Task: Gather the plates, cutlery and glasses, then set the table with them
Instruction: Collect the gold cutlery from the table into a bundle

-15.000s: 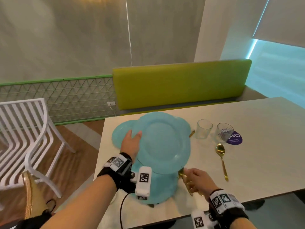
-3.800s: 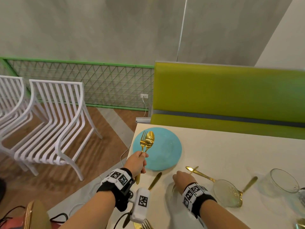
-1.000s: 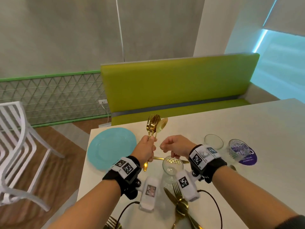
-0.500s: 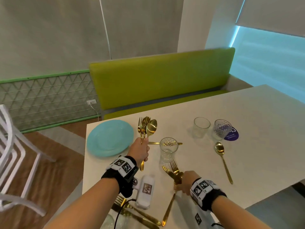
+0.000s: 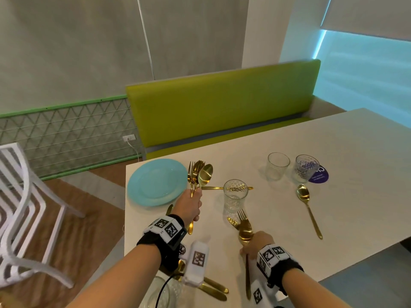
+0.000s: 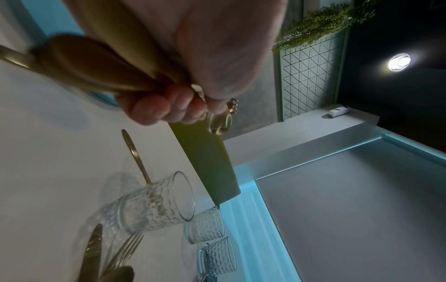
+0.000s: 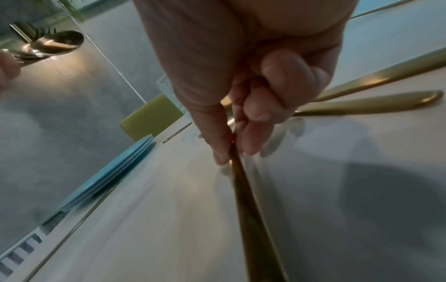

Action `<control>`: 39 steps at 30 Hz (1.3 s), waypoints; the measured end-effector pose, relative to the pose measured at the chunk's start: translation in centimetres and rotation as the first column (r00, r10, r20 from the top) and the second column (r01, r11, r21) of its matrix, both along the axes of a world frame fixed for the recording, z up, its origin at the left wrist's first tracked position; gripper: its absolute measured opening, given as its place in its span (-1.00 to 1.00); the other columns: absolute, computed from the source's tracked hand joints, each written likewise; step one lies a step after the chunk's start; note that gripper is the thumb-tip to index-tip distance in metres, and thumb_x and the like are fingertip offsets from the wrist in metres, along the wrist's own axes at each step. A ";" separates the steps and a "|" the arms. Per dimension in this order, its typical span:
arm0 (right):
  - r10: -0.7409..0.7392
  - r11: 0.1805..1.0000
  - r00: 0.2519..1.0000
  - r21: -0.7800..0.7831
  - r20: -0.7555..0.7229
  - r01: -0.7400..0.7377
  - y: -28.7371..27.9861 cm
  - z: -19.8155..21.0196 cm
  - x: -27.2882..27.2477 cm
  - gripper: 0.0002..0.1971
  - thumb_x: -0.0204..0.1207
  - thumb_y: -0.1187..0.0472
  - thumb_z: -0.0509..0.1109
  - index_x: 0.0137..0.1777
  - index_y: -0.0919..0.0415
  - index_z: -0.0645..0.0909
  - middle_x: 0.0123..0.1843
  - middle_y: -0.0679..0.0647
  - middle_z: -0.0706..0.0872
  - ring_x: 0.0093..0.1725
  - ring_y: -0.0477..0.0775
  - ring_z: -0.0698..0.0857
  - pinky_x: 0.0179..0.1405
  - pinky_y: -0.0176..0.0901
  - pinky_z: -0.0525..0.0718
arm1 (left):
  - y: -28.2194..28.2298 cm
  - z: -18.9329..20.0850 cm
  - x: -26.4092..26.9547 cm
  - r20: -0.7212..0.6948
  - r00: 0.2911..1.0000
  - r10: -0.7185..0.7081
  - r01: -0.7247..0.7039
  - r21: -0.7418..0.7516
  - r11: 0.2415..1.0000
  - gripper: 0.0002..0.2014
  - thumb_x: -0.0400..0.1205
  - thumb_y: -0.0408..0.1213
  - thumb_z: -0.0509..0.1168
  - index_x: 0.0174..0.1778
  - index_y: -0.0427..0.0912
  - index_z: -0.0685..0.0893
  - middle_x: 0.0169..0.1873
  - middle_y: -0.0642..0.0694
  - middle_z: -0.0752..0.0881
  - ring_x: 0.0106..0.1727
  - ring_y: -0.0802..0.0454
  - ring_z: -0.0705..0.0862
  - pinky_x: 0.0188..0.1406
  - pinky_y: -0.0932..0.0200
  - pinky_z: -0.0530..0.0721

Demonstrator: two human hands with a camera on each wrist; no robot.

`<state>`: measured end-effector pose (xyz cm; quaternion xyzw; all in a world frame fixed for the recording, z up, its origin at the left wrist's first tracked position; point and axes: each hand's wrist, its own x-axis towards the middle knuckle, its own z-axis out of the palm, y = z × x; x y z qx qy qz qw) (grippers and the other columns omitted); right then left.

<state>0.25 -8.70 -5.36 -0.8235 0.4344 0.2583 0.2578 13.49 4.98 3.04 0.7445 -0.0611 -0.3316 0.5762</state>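
While my left grip point(image 5: 189, 206) clasps upright gold cutlery point(image 5: 198, 175), my right grip point(image 5: 255, 242) pinches a spoon handle point(image 5: 247, 275) above the desk point(image 5: 333, 152).

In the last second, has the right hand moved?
Yes. The right hand came toward the near table edge, from beside the patterned glass to the gold cutlery in front of it.

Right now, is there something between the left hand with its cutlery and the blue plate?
Nothing visible. The left hand holds its cutlery bundle upright just right of the blue plate; only bare table lies between.
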 end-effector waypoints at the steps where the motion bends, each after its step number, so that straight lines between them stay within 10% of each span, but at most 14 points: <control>1: -0.004 1.000 1.000 0.014 0.016 0.003 -0.1 0.2 0.1 -0.67 0.38 -0.06 0.49 -0.40 0.11 0.49 -0.33 -0.06 0.63 -0.19 -0.07 0.68 -0.36 -0.39 0.59 | 0.0 0.0 0.0 0.001 1.000 -0.013 0.013 -0.002 1.000 -0.77 0.74 -0.12 0.04 -0.17 -0.13 0.43 -0.45 -0.04 0.34 -0.52 0.09 0.26 -0.55 0.22 0.29; 9: -0.210 0.942 0.793 0.337 0.572 0.006 -1.9 8.1 2.6 -0.67 0.42 0.01 0.51 -0.50 0.12 0.59 -0.52 -0.06 0.62 -0.57 -0.11 0.46 -0.56 -0.37 0.44 | -1.4 1.4 -0.7 -0.081 0.988 -0.134 0.124 -0.119 0.985 -0.83 0.76 -0.23 -0.01 -0.03 -0.22 0.43 -0.27 -0.16 0.61 -0.40 -0.03 0.64 -0.32 0.13 0.71; 16: -0.266 0.916 0.682 0.399 0.682 -0.043 -3.2 11.2 5.7 -0.72 0.45 0.03 0.48 -0.40 0.16 0.63 -0.42 -0.01 0.68 -0.58 -0.09 0.41 -0.59 -0.30 0.38 | -3.5 2.3 -2.6 -0.051 0.954 -0.295 0.287 -0.129 0.949 -0.82 0.77 -0.21 -0.04 0.10 -0.21 0.40 -0.25 -0.15 0.67 -0.43 -0.01 0.70 -0.24 0.05 0.72; 22: -0.097 0.973 0.806 0.225 0.583 -0.045 -4.5 9.3 4.5 -0.64 0.47 -0.13 0.40 -0.31 0.19 0.65 -0.41 0.02 0.66 -0.50 -0.06 0.48 -0.43 -0.27 0.50 | -4.1 1.6 -2.4 -0.036 0.975 -0.221 0.220 -0.019 0.975 -0.82 0.75 -0.13 -0.01 0.03 -0.14 0.41 -0.40 -0.04 0.39 -0.51 0.12 0.31 -0.53 0.24 0.39; 29: 0.192 0.978 0.981 -0.083 0.008 -0.191 -6.0 2.4 0.2 -0.58 0.41 -0.08 0.48 0.11 0.22 0.68 0.10 0.06 0.76 0.11 0.02 0.71 0.13 -0.21 0.65 | -3.7 0.9 -1.8 -0.055 0.975 -0.214 0.217 0.054 0.975 -0.79 0.74 -0.10 -0.02 -0.07 -0.08 0.45 -0.47 -0.01 0.29 -0.51 0.12 0.24 -0.54 0.24 0.34; 39: 0.129 0.985 0.991 -0.122 0.022 -0.125 -5.0 -1.6 -0.3 -0.71 0.51 0.07 0.36 0.13 0.21 0.69 0.13 0.09 0.76 0.12 0.05 0.73 0.03 -0.26 0.63 | -4.0 0.2 -2.7 0.013 0.954 -0.301 0.297 0.117 0.948 -0.86 0.73 -0.23 0.07 -0.12 -0.10 0.46 -0.31 -0.04 0.57 -0.46 0.14 0.50 -0.47 0.32 0.59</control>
